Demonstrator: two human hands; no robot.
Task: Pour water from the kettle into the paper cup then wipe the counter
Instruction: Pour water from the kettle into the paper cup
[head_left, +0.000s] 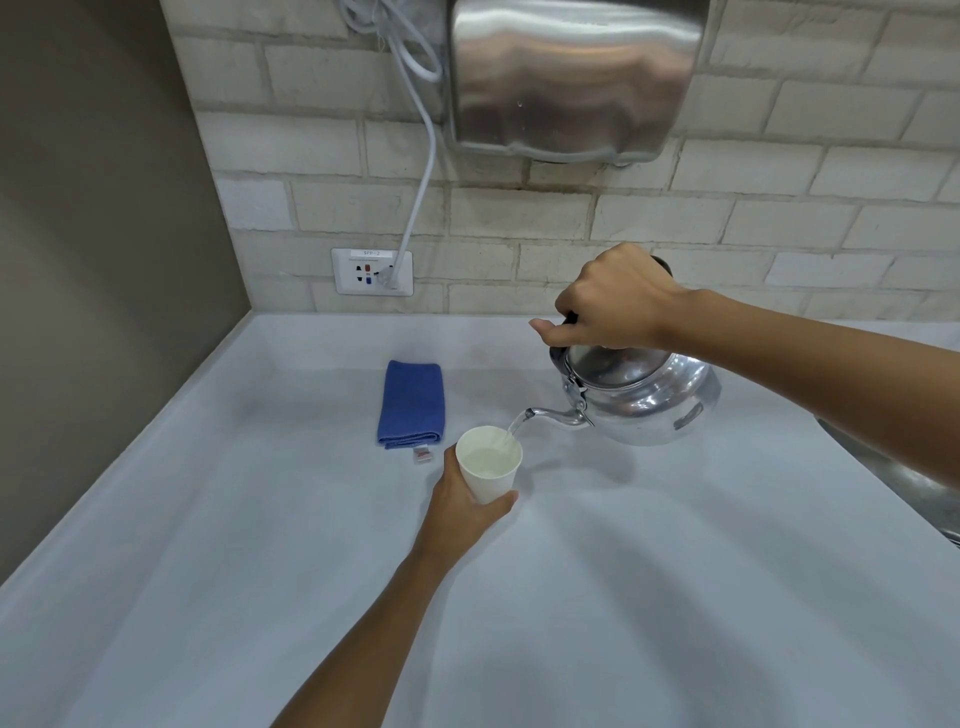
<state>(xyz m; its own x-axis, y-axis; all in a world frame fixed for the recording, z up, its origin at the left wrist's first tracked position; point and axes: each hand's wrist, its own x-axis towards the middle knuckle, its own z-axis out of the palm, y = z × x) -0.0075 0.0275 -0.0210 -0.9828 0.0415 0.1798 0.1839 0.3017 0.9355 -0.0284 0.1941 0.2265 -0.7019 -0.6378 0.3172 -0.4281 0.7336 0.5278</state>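
Note:
A shiny metal kettle (644, 397) hangs tilted to the left above the pale counter (597, 597). My right hand (615, 304) grips its dark handle from above. A thin stream of water runs from the spout into a white paper cup (490, 464), which is partly filled. My left hand (462, 512) wraps around the cup's lower half and holds it just under the spout. A folded blue cloth (412, 404) lies flat on the counter, behind and to the left of the cup.
A steel hand dryer (574, 78) is mounted on the brick wall above. Its white cord runs down to a wall socket (372, 271). A dark side wall closes the left. A metal sink rim (893, 475) shows at the right edge.

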